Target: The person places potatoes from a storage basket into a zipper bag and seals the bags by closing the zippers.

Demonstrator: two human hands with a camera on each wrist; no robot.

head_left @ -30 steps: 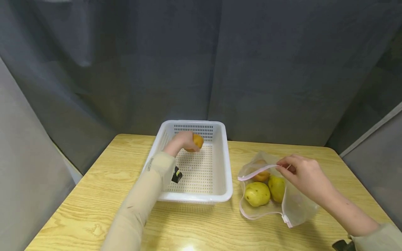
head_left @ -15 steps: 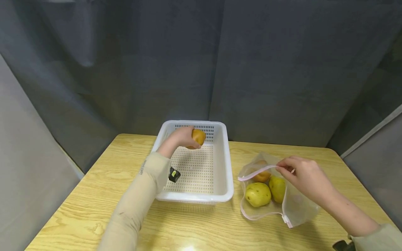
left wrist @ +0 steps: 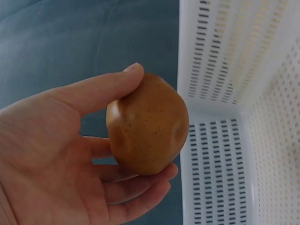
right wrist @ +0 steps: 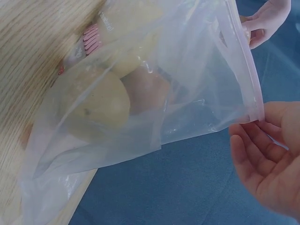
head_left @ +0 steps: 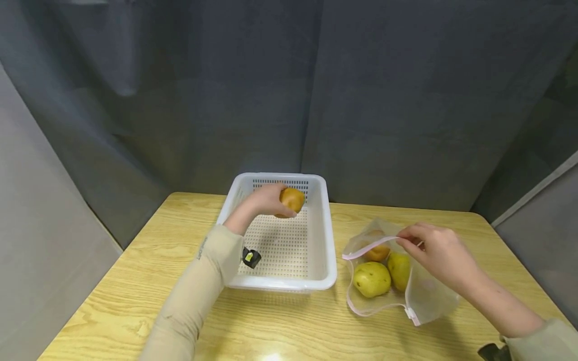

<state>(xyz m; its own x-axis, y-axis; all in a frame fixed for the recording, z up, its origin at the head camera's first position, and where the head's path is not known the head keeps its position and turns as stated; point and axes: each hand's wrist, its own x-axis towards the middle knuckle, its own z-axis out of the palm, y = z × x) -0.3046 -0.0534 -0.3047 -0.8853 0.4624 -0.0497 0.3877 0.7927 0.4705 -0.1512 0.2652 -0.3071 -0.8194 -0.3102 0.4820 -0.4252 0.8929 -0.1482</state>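
Gripped in the left hand (head_left: pixel 266 199): one orange-brown, rounded, dark-speckled potato (left wrist: pixel 150 126). Thumb set on one side, curled fingers on the other, spread only to the potato's width. It's seen over the far end of a white, rectangular, perforated plastic basket (head_left: pixel 328 250), about 12 o'clock from basket centre; clearance above its floor can't be told. Basket is stood on a light wood-grain table (head_left: pixel 113 301). At 4 o'clock from it, a translucent, pink-edged plastic zip bag (head_left: pixel 433 298) is set, mouth gaping. Contained there: one yellow oval potato (head_left: pixel 372 279) at 8 o'clock, one orange-brown round item (head_left: pixel 378 253) at 12, a second yellow oval potato (head_left: pixel 398 271) at 3. Bag rim is pinched at 1 o'clock between thumb and fingertips of the right hand (head_left: pixel 438 250).
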